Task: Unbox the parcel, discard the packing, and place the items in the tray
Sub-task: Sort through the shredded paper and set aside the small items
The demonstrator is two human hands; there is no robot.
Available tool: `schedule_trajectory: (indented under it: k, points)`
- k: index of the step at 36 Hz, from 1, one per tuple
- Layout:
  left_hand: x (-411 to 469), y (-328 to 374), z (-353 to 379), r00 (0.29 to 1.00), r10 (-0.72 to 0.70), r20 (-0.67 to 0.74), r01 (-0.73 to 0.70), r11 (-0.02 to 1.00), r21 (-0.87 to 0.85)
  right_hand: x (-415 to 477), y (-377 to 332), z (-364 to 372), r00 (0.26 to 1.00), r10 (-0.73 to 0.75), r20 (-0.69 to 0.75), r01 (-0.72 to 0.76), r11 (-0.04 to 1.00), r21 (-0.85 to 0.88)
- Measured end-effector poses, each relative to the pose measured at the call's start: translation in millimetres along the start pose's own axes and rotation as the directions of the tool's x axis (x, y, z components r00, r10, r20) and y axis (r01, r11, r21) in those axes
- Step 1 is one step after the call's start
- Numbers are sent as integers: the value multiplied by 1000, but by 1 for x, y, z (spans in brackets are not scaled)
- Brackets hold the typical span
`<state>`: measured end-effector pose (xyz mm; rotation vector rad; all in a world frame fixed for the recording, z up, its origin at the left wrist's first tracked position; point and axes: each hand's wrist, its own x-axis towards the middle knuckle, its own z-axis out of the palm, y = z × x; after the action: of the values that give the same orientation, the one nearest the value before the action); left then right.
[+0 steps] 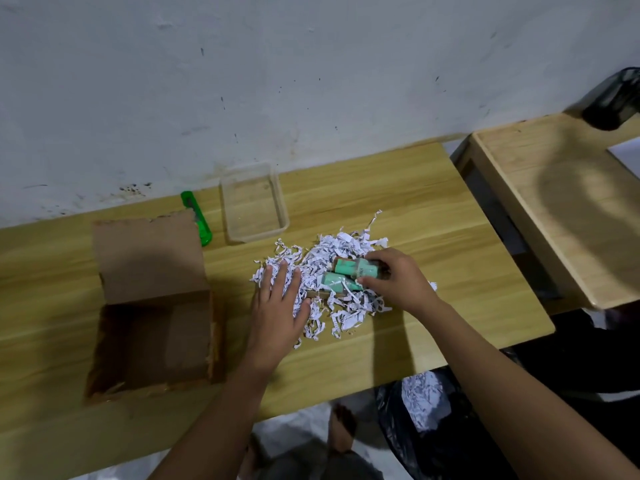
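A pile of shredded white paper (332, 258) lies in the middle of the wooden table. Two mint-green tubes (349, 271) lie on top of it. My right hand (394, 282) grips the right ends of the tubes with curled fingers and thumb. With its fingers straight and spread, my left hand (277, 306) presses flat on the left part of the shreds. The open brown cardboard box (152, 327) stands at the left, flap up, with nothing visible inside. A clear plastic tray (254, 202) sits empty behind the pile, near the wall.
A green box cutter (197, 220) lies between the box flap and the tray. A black bag (426, 420) holding shredded paper hangs below the table's front edge. A second wooden surface (561, 209) stands at the right, with a dark object (613, 98) on its far end.
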<state>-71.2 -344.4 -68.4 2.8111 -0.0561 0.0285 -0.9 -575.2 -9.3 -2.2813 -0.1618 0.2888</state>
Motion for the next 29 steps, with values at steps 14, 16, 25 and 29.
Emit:
schedule_trajectory:
  k: [14, 16, 25, 29]
  points:
    - [1, 0, 0, 1000, -16, 11, 16, 1000, 14, 23, -34, -29, 965, -72, -252, 110, 984, 139]
    - [0, -1, 2, 1000, -14, 6, 14, 1000, 6, 33, -37, -26, 966, -75, -248, 106, 988, 114]
    - [1, -2, 3, 1000, -15, -13, 15, 1000, -8, 54, -22, 9, 992, 29, -120, -31, 999, -12]
    - [1, -3, 6, 999, -18, -34, 17, 1000, -25, 53, -17, 18, 994, 55, -95, -61, 996, -63]
